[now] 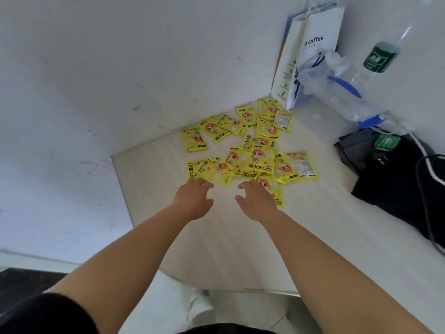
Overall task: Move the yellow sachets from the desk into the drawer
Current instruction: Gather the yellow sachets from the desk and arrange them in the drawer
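paper bag (315,44) back corner | black bag (395,179) right of sachets (258,160)

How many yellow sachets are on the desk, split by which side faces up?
Sachets picture side up: about 13, since several overlap
Sachets back side up: 2
Total: about 15
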